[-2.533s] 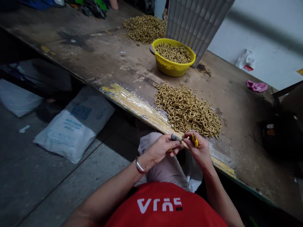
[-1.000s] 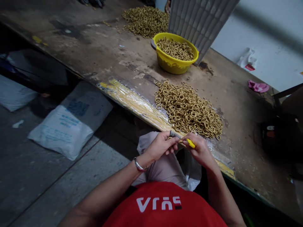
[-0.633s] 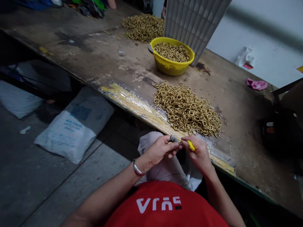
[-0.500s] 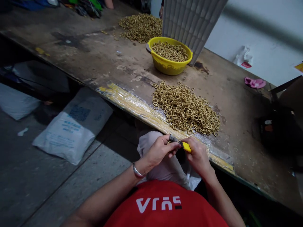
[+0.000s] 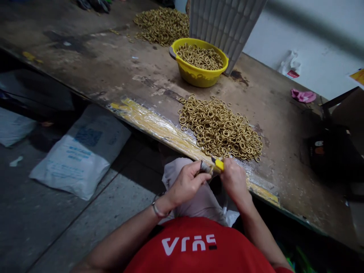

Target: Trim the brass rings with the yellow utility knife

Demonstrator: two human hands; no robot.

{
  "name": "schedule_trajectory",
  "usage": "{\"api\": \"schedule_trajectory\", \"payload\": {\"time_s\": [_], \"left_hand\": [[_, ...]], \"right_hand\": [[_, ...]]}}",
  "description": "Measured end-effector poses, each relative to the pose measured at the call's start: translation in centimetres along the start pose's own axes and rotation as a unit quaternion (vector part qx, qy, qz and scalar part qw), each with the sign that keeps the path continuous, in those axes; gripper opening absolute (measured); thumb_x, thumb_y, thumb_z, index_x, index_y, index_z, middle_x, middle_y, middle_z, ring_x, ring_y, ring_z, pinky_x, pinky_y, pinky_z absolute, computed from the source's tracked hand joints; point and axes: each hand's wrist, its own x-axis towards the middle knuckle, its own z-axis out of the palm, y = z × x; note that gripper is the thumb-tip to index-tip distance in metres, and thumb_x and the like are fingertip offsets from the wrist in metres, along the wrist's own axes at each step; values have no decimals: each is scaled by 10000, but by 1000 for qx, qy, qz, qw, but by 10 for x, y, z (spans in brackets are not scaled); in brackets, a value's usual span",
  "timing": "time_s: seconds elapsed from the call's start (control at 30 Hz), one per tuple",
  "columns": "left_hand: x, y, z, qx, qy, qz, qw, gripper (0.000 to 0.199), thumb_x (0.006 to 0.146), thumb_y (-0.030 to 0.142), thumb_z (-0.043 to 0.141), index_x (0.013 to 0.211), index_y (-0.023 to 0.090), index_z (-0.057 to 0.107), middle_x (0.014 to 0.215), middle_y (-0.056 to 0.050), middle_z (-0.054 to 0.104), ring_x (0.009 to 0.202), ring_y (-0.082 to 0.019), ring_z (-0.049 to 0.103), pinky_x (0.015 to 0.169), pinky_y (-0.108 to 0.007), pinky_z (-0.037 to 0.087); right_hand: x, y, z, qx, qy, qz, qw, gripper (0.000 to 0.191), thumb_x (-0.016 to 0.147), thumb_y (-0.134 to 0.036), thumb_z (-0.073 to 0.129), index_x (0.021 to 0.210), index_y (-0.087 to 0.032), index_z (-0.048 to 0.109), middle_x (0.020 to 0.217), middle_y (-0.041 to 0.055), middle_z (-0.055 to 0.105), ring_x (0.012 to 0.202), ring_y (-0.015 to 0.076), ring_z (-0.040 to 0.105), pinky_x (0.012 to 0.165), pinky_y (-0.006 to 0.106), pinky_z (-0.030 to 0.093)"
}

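Observation:
My left hand (image 5: 188, 182) is closed in a pinch on a small gold ring, over my lap just off the table's front edge; a grey wrap covers its index finger. Close by on the right, my right hand (image 5: 234, 178) grips a yellow cutter (image 5: 218, 164), its dark tip pointing up and left, apart from the left fingers. Just beyond both hands, a heap of gold rings (image 5: 218, 129) lies on the table. Behind that heap stands a yellow basin (image 5: 199, 76) filled with similar rings.
Another ring heap (image 5: 163, 26) lies farther back beside a tall grey ribbed panel (image 5: 222, 30). Yellow tape (image 5: 159, 123) covers the table's front edge. A pink cloth (image 5: 303, 96) and a black bag (image 5: 335, 151) are at the right. A white sack (image 5: 82, 151) rests on the floor.
The yellow cutter has moved up and away from my left fingers, its tip now turned upward. My right hand has risen slightly. The whole view has shifted a little.

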Motion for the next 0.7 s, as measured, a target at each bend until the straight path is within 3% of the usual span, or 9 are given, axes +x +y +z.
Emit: {"api": "schedule_trajectory", "payload": {"time_s": [0.1, 0.2, 0.3, 0.5, 0.6, 0.7], "left_hand": [[-6, 5, -4, -33, -65, -21, 997, 114, 807, 212, 613, 713, 159, 577, 635, 20, 514, 565, -87, 437, 523, -204, 364], [-3, -4, -6, -158, -100, -111, 976, 254, 813, 380, 637, 735, 145, 582, 574, 30, 490, 476, -65, 381, 419, -186, 283], [4, -18, -7, -266, -81, -164, 946, 371, 765, 484, 685, 712, 138, 561, 605, 8, 534, 451, -49, 391, 369, -166, 214], [11, -30, -10, -374, -33, -174, 910, 273, 772, 390, 683, 831, 153, 561, 704, -28, 640, 488, -80, 515, 362, -161, 266], [15, -30, -8, -375, -2, -177, 910, 293, 784, 402, 683, 813, 125, 594, 742, -60, 665, 509, -84, 538, 365, -166, 288], [18, -28, -4, -365, 24, -175, 914, 282, 768, 364, 737, 832, 131, 592, 705, -31, 652, 484, -62, 513, 361, -147, 263]], "right_hand": [[17, 20, 5, -26, 18, 77, 997, 222, 804, -21, 472, 857, -151, 644, 790, 79, 643, 640, 176, 548, 569, 283, 305], [31, 29, 11, 13, 63, 34, 997, 172, 849, -102, 515, 926, -161, 658, 872, 69, 650, 735, 186, 571, 616, 276, 331], [42, 26, 19, 37, 60, 11, 997, 141, 898, -212, 538, 921, -166, 669, 873, 58, 639, 727, 180, 556, 616, 276, 328], [51, 25, 20, 116, 63, 10, 991, 184, 880, -253, 525, 742, -173, 617, 754, 37, 589, 644, 152, 495, 601, 271, 327], [40, 19, 8, 296, 68, 25, 952, 196, 868, -324, 558, 739, -184, 606, 681, 3, 554, 605, 138, 474, 584, 257, 356], [21, 6, -1, 516, -12, 68, 854, 227, 873, -398, 601, 793, -187, 622, 576, -41, 484, 508, 110, 413, 501, 236, 339]]}}
